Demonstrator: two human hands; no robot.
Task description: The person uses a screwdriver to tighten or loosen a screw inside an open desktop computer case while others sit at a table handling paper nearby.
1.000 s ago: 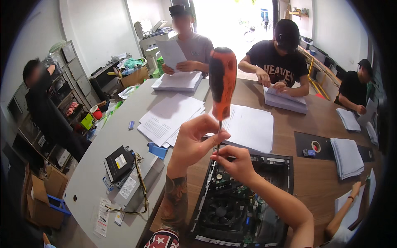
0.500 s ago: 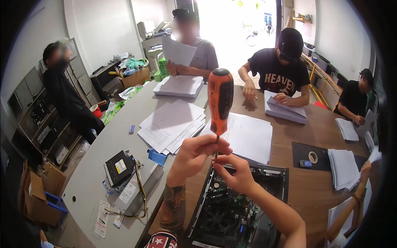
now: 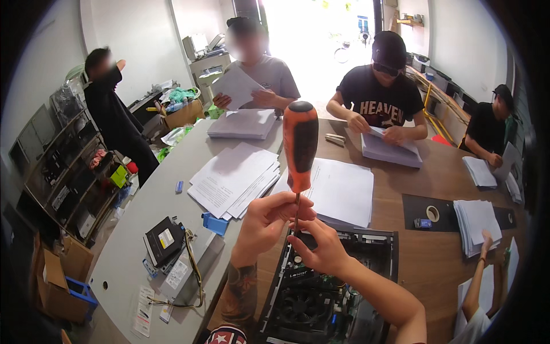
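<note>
An orange-and-black screwdriver (image 3: 301, 146) stands upright in front of me, its handle up and its thin shaft down. My left hand (image 3: 264, 225) is closed, fingers pinching the shaft below the handle. Just under it, my right hand (image 3: 322, 246) has thumb and fingers brought together at the shaft's lower end. Whatever is between those fingertips is too small and hidden to make out. Beneath both hands lies an opened black computer case (image 3: 394, 269), with a round cooling fan (image 3: 299, 307) and circuit parts inside; my right forearm covers part of it.
Left of the case lie a metal power supply (image 3: 192, 261) with cables, a black disc drive (image 3: 164, 241) and a blue plastic piece (image 3: 214, 223). Paper sheets (image 3: 232, 178) spread beyond. A tape roll (image 3: 432, 214) sits at right. Several people handle paper around the table.
Both hands keep their places around the screwdriver shaft, with the right fingers shifted slightly at its tip. The person at far left has raised an arm; a hand at right now touches the paper stack.
</note>
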